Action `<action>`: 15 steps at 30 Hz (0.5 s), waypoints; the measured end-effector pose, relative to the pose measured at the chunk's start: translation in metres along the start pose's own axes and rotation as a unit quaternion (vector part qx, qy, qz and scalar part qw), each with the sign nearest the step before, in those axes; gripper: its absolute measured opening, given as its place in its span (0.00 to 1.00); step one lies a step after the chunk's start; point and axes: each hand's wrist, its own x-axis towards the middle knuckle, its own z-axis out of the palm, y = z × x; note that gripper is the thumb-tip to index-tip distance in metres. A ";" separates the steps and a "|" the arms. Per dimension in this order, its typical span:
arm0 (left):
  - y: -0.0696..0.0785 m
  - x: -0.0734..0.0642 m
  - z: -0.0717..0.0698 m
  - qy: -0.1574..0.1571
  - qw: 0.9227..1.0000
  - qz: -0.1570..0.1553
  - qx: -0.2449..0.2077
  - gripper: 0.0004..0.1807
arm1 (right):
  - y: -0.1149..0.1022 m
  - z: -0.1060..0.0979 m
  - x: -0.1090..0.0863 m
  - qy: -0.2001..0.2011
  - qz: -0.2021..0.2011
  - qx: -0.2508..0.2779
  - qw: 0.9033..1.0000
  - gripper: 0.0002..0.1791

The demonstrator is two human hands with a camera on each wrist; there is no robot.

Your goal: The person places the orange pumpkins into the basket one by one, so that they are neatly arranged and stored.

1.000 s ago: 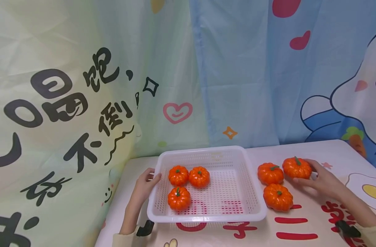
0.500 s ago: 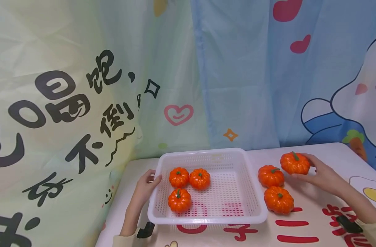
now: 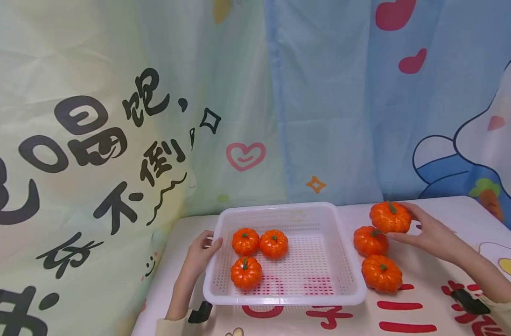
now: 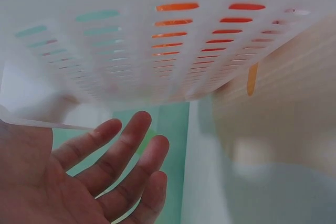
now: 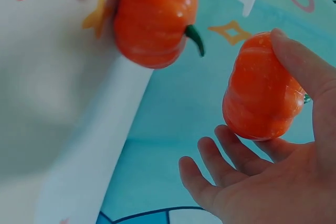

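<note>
My right hand (image 3: 433, 233) pinches a small orange toy pumpkin (image 3: 390, 217) between thumb and fingers, raised at the basket's right. In the right wrist view the thumb lies against one side of this pumpkin (image 5: 262, 90), with fingertips below it. Two more pumpkins, an upper one (image 3: 370, 241) and a lower one (image 3: 381, 274), sit beside the white plastic basket (image 3: 351, 280). Three pumpkins are inside it, including one (image 3: 246, 273) near the front left. My left hand (image 3: 199, 254) holds the basket's left rim, thumb over it; the other fingers (image 4: 131, 150) spread beneath.
A printed cloth covers the table (image 3: 318, 319), with red lettering showing in front and through the basket's mesh. Behind the table hangs a patterned curtain (image 3: 326, 116). The right half of the basket floor is bare.
My right hand has lifted its pumpkin from beside the other two and carried it up and left, over the upper one. My left hand stays at the basket rim.
</note>
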 end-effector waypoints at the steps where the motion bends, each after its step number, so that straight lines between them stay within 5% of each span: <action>1: 0.000 0.000 0.001 0.000 1.000 -0.003 -0.002 0.15 | -0.003 0.000 0.000 0.001 0.000 -0.002 1.000 0.59; 15: 0.001 0.000 0.001 0.000 1.000 -0.007 -0.005 0.15 | -0.034 0.004 0.002 0.001 -0.023 0.011 1.000 0.58</action>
